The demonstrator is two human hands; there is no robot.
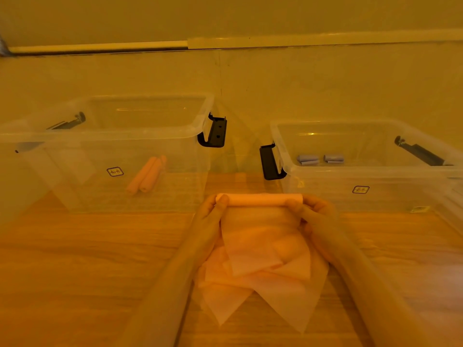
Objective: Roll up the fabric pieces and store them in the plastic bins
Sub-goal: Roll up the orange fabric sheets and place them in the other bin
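Head view: your left hand (209,212) and right hand (314,211) hold the two ends of a pink fabric roll (259,199). The grip of each hand is curled round its end of the roll, thumb on the near side, pinching it. Take this roll as the landmark. It is only partly wound: the unrolled part of the fabric sheet (265,244) hangs from it toward you, between your forearms. Below that sheet, nearer to you than the roll, a loose pile of pink fabric pieces (260,296) lies on the wooden tabletop (87,259).

Beyond the roll and to its left stands the left plastic bin (75,136), clear, with a black latch (215,132) on the side facing the other bin. Two finished pink rolls (147,175) lie side by side on its floor, touching.

Beyond the roll and to its right stands the right plastic bin (375,181), also clear, with a black handle (269,162) on its near-left end. Two blue-grey rolls (320,159) lie on its floor, just beside each other.
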